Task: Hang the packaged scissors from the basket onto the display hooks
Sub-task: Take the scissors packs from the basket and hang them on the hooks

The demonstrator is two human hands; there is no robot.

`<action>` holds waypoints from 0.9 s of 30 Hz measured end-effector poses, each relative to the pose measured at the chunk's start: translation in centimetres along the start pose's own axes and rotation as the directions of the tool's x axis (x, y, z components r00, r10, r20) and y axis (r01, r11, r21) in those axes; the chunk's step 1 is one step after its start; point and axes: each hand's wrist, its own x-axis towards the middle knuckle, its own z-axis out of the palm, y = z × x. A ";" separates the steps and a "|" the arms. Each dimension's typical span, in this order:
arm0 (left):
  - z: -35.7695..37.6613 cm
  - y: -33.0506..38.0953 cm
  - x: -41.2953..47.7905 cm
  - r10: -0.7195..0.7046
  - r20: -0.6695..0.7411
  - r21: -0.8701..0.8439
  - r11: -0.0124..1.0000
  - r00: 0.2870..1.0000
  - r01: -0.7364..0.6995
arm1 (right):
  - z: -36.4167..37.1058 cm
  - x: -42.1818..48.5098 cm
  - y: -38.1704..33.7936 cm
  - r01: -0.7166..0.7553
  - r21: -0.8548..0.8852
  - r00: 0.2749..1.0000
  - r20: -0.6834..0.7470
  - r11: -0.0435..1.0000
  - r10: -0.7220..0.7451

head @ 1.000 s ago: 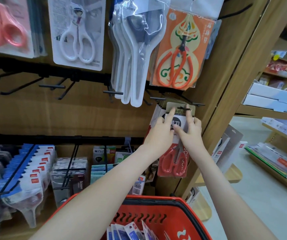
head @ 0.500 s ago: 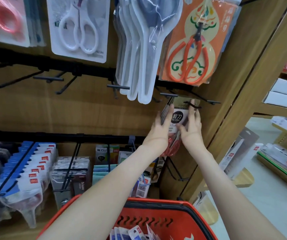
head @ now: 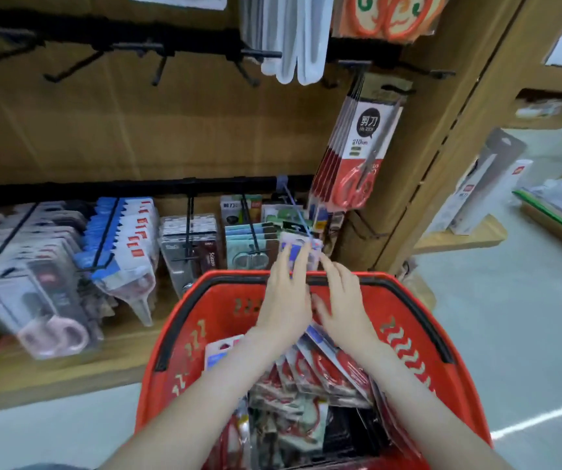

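Note:
A red basket stands in front of me with several packaged scissors inside. Both hands are above its far rim. My left hand holds a small blue-and-white scissors pack up at the tip of a thin blue display hook on the lower rail. My right hand is beside it, its index fingertip touching the pack's right edge and its thumb spread. Red-handled scissors packs hang free on an upper hook at the right. The picture is motion-blurred.
Black empty hooks line the upper rail at the left. The lower rail carries rows of hung scissors packs, with pink-handled ones at the far left. A wooden end panel borders the display on the right, with aisle floor beyond.
Both hands left the red-handled pack on the upper right hook and dropped to the basket. The left hand now holds a small blue-and-white pack at the lower hook. The view tilted down.

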 end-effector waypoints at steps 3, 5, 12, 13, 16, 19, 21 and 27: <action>2.0 -2.7 -5.3 -0.186 0.230 0.161 0.975 0.955 0.151 | 2.8 -4.5 0.6 -0.218 0.021 0.950 0.232 0.976 0.208; 2.7 -4.6 -8.0 -0.300 0.415 0.279 0.941 0.859 0.193 | 4.2 -7.0 1.1 -0.248 -0.023 0.886 0.398 0.968 0.236; 2.8 -7.0 -11.4 -0.438 0.609 0.300 0.899 0.662 0.319 | 5.7 -10.0 0.8 -0.178 -0.255 0.724 0.620 0.950 0.302; 2.8 -7.3 -11.6 -0.440 0.569 0.292 0.898 0.694 0.330 | 5.6 -9.8 0.8 -0.171 -0.253 0.732 0.614 0.952 0.295; 3.1 -8.1 -12.1 -0.499 0.481 0.272 0.866 0.721 0.419 | 4.8 -9.4 0.5 -0.132 -0.275 0.775 0.571 0.952 0.272; 3.3 -7.9 -12.2 -0.522 0.446 0.249 0.853 0.727 0.459 | 3.5 -8.7 0.1 -0.066 -0.334 0.849 0.477 0.940 0.229; 3.6 -6.4 -11.4 -0.456 0.385 0.164 0.889 0.802 0.427 | 2.6 -8.2 0.7 -0.104 -0.373 0.907 0.345 0.922 0.242; 6.6 -0.5 -8.0 -0.088 0.356 0.081 0.995 0.930 0.063 | -0.4 -9.5 5.3 -0.227 -0.622 0.910 0.138 0.749 0.390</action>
